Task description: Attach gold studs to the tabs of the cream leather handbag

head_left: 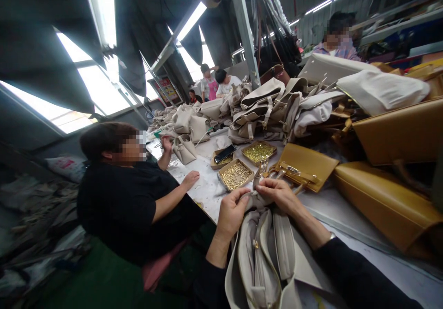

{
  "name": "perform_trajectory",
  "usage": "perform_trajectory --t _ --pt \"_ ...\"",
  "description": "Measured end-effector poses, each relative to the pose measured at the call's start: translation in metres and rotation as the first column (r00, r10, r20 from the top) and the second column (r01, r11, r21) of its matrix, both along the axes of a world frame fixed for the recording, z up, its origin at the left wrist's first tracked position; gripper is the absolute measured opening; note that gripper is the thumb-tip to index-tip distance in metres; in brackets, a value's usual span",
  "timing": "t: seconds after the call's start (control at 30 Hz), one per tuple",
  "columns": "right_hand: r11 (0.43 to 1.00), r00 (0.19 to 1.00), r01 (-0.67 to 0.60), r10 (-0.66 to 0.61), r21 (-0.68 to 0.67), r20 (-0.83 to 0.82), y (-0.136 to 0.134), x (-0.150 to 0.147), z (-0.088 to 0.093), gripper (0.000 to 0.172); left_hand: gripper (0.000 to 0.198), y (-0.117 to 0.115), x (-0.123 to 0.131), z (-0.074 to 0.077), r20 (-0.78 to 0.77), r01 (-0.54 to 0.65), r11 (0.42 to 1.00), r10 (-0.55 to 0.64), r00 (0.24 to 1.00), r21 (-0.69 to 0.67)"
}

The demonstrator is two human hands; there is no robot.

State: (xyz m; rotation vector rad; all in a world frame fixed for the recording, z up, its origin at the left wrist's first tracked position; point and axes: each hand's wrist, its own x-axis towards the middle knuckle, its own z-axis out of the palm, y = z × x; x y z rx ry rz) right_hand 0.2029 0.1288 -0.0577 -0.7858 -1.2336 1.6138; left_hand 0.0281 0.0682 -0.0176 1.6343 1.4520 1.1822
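Observation:
A beige handbag (258, 258) lies in front of me with its top open, showing a pale lining and a zipper with a gold pull. My left hand (232, 211) is closed in a pinch on the bag's far end. Just right of it, my right hand (281, 197) pinches the same end, where a narrow beige strap sticks up between the fingers. The exact spot under the fingertips is hidden. Beyond my hands stand a box of small gold metal pieces (236, 175) and a box of yellowish metal fittings (259, 152).
A phone (224, 154) rests on a third small box. Mustard bags (391, 203) are stacked on the right, and a heap of beige bags (256, 110) covers the table's far part. A co-worker in black (128, 203) sits at the left edge, one hand on the table.

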Motion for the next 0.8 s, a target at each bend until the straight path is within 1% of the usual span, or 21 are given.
perform_trajectory --t 0.07,0.13,0.23,0.33,0.47,0.6,0.7,0.8 --pt "1.0 1.0 0.001 -0.001 -0.01 0.002 -0.001 -0.001 0.002 0.048 0.021 0.0 -0.002 -0.002 0.055 0.012 1.0 -0.011 0.998 -0.028" --pt "1.0 1.0 0.002 -0.002 -0.015 0.005 -0.003 -0.002 0.004 0.048 0.022 0.001 -0.003 -0.004 0.142 0.016 0.998 -0.006 0.99 -0.064" --pt "1.0 1.0 0.001 -0.001 -0.014 0.016 -0.003 -0.003 0.005 0.048 0.024 0.008 -0.004 -0.008 0.279 0.011 0.99 0.03 0.96 -0.141" --pt "1.0 1.0 0.004 -0.004 -0.021 0.028 -0.002 -0.002 0.004 0.05 0.027 0.014 -0.005 -0.01 0.346 0.017 0.978 0.057 0.937 -0.207" --pt "0.999 0.999 0.032 -0.031 -0.015 0.045 0.0 -0.002 0.003 0.051 0.027 0.018 -0.006 -0.009 0.359 0.015 0.977 0.064 0.931 -0.215" --pt "0.995 0.993 0.097 -0.098 0.027 0.063 -0.003 0.001 0.01 0.049 0.025 0.014 -0.005 -0.006 0.348 -0.021 0.985 0.081 0.934 -0.174" --pt "0.984 0.982 0.17 -0.173 0.055 0.071 -0.004 0.005 0.015 0.045 0.027 0.0 -0.008 -0.002 0.339 -0.067 0.99 0.105 0.935 -0.122" --pt "0.971 0.968 0.234 -0.237 0.038 0.08 -0.003 0.008 0.014 0.045 0.03 -0.023 -0.019 -0.001 0.28 -0.118 0.99 0.136 0.95 -0.078"
